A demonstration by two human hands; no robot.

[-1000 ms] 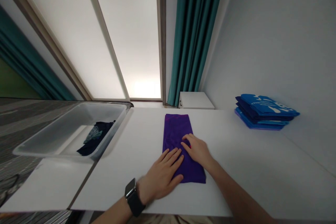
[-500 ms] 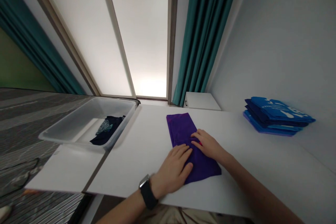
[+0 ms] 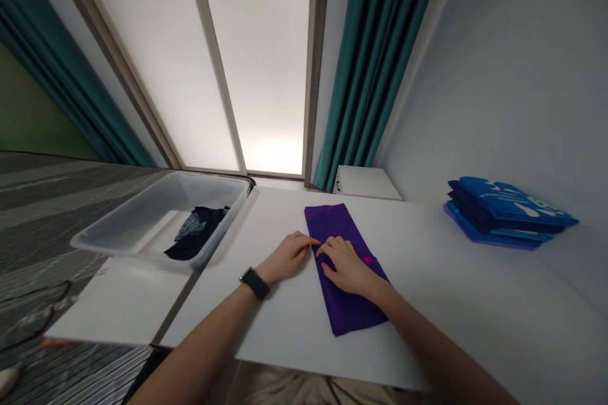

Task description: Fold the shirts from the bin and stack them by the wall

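Note:
A purple cloth [image 3: 349, 313], folded into a long strip with a small red mark, lies flat on the white table [image 3: 285, 329]. My right hand [image 3: 346, 264] rests on the middle of it, fingers bent and apart. At the cloth's left edge is my left hand [image 3: 287, 256], a dark watch on its wrist. Its index finger reaches to the edge beside my right fingertips, while the other fingers curl under; whether they pinch any fabric is too small to tell.
A translucent bin [image 3: 109, 243] holding dark clothes [image 3: 197, 234] stands at the left. Folded blue garments [image 3: 513, 212] are stacked at the right by the wall. Behind the table is a white cabinet [image 3: 368, 182].
My left hand has moved from on top of the cloth, up and left to its left edge. My right hand has shifted left onto the middle of the cloth.

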